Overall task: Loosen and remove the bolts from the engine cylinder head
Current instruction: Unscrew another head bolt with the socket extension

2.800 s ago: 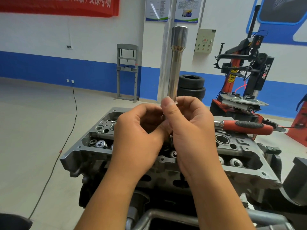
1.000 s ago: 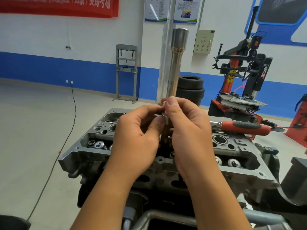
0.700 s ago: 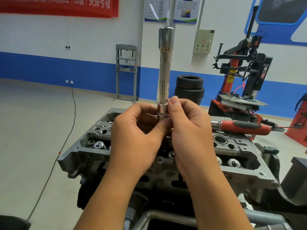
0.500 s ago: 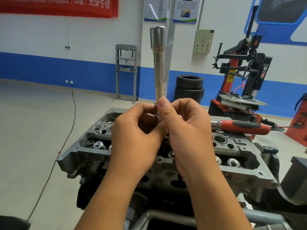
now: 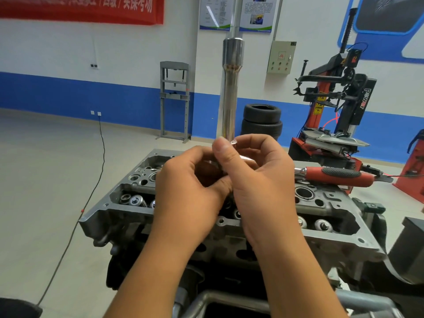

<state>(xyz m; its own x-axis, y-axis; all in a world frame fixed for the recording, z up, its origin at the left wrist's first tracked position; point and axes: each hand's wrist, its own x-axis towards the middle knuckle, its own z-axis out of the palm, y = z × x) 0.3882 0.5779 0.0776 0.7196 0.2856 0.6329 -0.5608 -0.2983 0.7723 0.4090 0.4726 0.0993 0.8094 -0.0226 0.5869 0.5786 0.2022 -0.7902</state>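
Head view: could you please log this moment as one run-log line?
left hand: grips socket base | right hand: pinches socket, upright over cylinder head | ratchet: lying on head, unheld

A long socket extension (image 5: 229, 92) is standing upright above both hands, the cylinder head (image 5: 332, 237) lying beneath them, a ratchet (image 5: 339, 176) resting rightward on it.

A grey press frame (image 5: 174, 101) stands against the blue-striped wall. To its right lie stacked tyres (image 5: 261, 121), then a red tyre changer (image 5: 332, 111). Above, a red banner (image 5: 91, 8) hangs. A black cable (image 5: 91, 180) runs left.
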